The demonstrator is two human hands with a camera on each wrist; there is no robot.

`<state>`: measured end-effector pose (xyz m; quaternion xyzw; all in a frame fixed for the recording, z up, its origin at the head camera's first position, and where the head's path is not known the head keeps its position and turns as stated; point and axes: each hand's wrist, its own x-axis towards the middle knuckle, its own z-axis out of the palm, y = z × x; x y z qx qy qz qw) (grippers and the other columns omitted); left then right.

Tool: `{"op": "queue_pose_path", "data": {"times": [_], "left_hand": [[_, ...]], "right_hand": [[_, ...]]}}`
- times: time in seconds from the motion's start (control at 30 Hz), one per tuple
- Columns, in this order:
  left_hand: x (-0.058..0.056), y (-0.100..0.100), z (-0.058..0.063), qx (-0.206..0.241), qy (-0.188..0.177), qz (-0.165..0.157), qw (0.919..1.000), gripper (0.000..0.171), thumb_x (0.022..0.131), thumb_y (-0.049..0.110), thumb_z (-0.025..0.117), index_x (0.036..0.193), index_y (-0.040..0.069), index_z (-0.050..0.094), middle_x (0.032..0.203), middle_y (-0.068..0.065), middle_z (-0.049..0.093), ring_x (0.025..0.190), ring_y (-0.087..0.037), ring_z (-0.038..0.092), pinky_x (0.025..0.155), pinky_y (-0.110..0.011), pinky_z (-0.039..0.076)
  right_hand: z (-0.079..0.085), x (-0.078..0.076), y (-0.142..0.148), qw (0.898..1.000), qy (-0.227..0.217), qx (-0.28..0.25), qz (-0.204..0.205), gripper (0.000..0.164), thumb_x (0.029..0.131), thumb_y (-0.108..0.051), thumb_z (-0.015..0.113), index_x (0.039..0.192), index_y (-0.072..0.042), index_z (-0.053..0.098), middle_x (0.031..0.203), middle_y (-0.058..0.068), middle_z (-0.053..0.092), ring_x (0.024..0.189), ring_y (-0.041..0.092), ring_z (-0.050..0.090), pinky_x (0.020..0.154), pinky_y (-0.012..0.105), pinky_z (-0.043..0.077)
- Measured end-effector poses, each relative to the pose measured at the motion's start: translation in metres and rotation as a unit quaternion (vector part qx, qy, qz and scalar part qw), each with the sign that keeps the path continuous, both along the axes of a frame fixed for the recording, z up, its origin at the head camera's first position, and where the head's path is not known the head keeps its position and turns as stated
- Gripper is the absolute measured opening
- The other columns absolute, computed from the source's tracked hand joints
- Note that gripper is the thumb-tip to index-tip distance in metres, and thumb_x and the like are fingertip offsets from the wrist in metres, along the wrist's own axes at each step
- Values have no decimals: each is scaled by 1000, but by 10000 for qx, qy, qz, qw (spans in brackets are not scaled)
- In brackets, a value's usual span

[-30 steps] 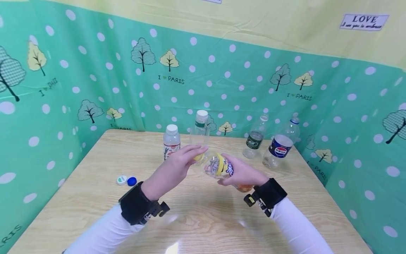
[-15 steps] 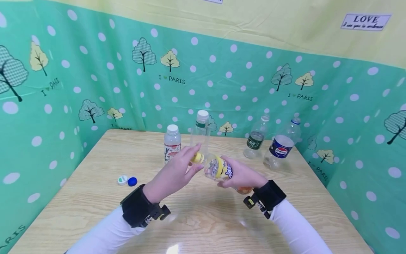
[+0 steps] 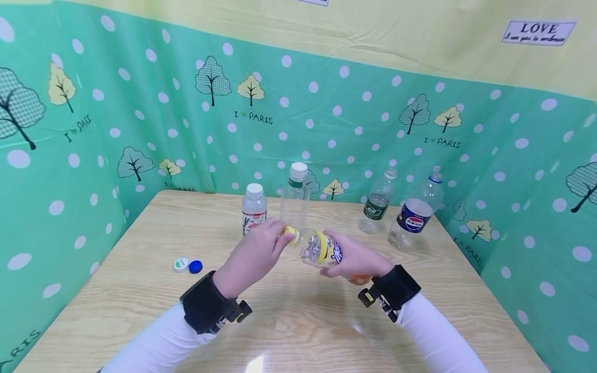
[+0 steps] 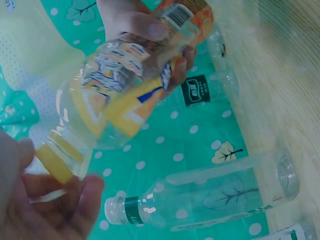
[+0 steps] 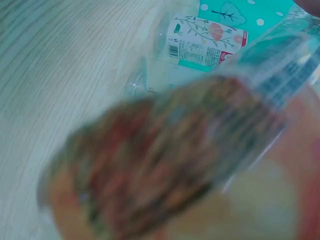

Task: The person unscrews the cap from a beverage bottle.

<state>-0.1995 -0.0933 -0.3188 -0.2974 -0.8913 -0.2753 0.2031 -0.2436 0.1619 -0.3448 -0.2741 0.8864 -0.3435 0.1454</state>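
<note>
- L hand [image 3: 254, 251] pinching yellow cap [image 3: 290, 235] at mouth of btl [image 3: 311, 247].
- Tilted btl btwn hands, cap end to L.
- R hand [image 3: 358, 255] wrapped round btl body.
- Prob. cap-twisting step; next calls for steady R grip, L turn.

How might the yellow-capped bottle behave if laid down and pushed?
The bottle would probably roll, its body being rounded. No liquid shows where it is clear, so it may be light. Its see-through wall looks like plastic and might flex.
</note>
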Motion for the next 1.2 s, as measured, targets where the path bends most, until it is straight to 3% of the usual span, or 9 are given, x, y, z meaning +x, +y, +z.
{"op": "queue_pose_path", "data": {"times": [0.1,0.2,0.33,0.43,0.53,0.67,0.83,1.07,1.2], "left_hand": [[-2,-2,-1,88,221,-689,9973,41,100,14,52,137,-4,48,126,-17,59,114,-26,60,97,-36,51],[-4,-5,1,18,418,-1128,9927,44,97,5,55,139,-2,44,137,-19,53,126,-29,53,102,-38,46],[-6,-6,3,-222,495,-760,9956,27,94,12,62,119,3,57,105,-7,66,95,-17,66,82,-26,57],[-6,-3,0,-395,457,-205,9980,21,95,26,62,100,6,59,77,1,59,67,-10,58,60,-20,53],[-5,-1,-6,-328,420,30,9986,27,96,30,59,103,4,63,80,-1,59,70,-12,59,63,-23,55],[-5,-3,-8,-112,452,-521,9976,44,97,17,59,136,-1,49,114,-12,61,101,-20,64,89,-32,55],[-10,-5,-1,-163,565,-1241,9905,43,92,-1,60,133,3,48,122,-12,58,110,-23,61,95,-32,52],[-7,-1,0,-256,290,-194,9991,22,96,25,61,104,5,60,83,-1,60,71,-11,59,64,-23,55],[-5,-1,-4,2,325,161,9993,31,94,31,62,107,3,66,88,-3,58,73,-13,56,65,-25,54]], "right_hand": [[1,1,0,9999,19,-108,78,69,72,-19,83,130,-14,46,105,1,61,92,16,60,81,31,54],[2,1,0,9996,10,-230,167,66,72,-17,83,127,-15,46,105,2,61,93,17,60,82,31,54],[3,0,0,9997,-66,-199,128,68,72,-19,83,128,-16,45,106,2,60,94,17,59,82,31,53],[1,0,0,10000,-47,-10,10,73,71,-21,84,132,-15,44,107,1,60,94,17,59,82,30,53],[-2,0,1,9999,-40,135,-80,76,70,-24,85,133,-14,44,107,0,60,93,16,59,82,31,53],[-6,0,2,9999,-142,48,-27,74,71,-24,85,132,-16,45,108,0,60,95,17,59,84,33,52],[-4,-2,5,9996,-214,-168,77,70,72,-20,83,130,-16,44,107,3,60,94,17,60,82,32,54],[-3,-1,2,9999,-151,-69,16,69,71,-19,84,128,-17,47,105,-1,61,93,16,60,82,31,54],[-3,-1,1,9999,-104,-42,34,69,70,-22,85,128,-16,47,104,-1,61,92,16,60,82,31,54]]}}
